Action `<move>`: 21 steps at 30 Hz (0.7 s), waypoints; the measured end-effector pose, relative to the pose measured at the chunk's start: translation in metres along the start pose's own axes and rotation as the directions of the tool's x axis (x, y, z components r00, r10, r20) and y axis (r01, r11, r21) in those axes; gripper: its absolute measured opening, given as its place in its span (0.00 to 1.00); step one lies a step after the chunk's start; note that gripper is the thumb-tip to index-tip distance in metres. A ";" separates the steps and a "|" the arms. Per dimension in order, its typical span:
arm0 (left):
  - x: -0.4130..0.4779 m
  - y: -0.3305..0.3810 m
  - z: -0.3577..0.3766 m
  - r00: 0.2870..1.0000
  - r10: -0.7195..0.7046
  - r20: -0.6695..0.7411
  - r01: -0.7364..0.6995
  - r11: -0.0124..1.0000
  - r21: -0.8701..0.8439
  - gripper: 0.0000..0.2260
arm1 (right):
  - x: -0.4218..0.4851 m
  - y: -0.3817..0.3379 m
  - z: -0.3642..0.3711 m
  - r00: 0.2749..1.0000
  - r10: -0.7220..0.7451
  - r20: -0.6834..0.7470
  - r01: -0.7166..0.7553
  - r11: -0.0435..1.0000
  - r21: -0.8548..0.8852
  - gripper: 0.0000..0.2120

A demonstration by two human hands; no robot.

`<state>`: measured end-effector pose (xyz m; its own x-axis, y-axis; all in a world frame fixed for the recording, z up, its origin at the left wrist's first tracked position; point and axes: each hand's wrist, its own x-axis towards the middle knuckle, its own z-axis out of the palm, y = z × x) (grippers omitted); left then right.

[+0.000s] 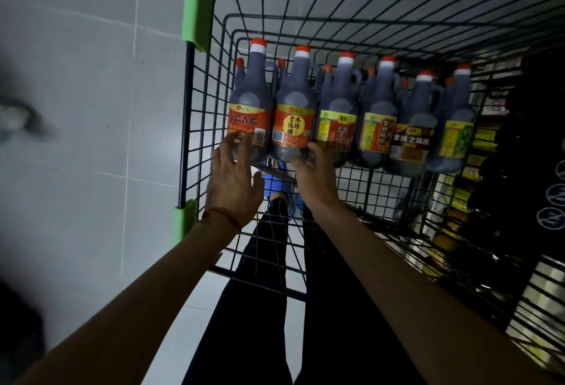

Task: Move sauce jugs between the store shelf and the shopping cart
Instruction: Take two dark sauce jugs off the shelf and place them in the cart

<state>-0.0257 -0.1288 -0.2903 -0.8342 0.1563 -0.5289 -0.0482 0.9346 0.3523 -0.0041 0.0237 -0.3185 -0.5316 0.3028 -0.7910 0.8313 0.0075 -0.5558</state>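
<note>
My right hand [312, 175] curled round the base of a dark, glossy vinegar jug [294, 115] in the wire shopping cart [187, 115] — my left hand [234, 179], fingers spread, touched the rounded neighbour jug [251, 109].

Six dark sauce jugs [337, 103] with red-and-white caps stand in a front row inside one wire shopping cart [187, 115]. Six more red caps [240, 62] show behind them. The cart has two green corner guards [201, 2].

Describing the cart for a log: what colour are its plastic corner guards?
The corner guards are bright green, clearest in the head view.
</note>
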 end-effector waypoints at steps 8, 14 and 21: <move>0.001 -0.003 0.003 0.999 0.014 0.036 -0.016 0.998 0.064 0.38 | 0.008 -0.003 0.008 0.895 0.415 0.164 -0.428 0.693 0.580 0.09; 0.001 -0.003 0.005 0.999 0.037 0.010 -0.038 0.993 0.109 0.38 | 0.016 -0.013 0.019 0.895 0.287 0.342 -0.439 0.423 0.793 0.11; -0.001 -0.005 0.005 0.998 0.062 0.012 -0.062 0.994 0.091 0.38 | 0.019 -0.003 0.018 0.877 0.312 0.366 -0.479 0.491 0.728 0.14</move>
<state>-0.0218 -0.1316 -0.2952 -0.8287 0.2175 -0.5156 0.0540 0.9482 0.3131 -0.0195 0.0118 -0.3365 -0.2661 -0.0811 -0.9605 0.5445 -0.8349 -0.0804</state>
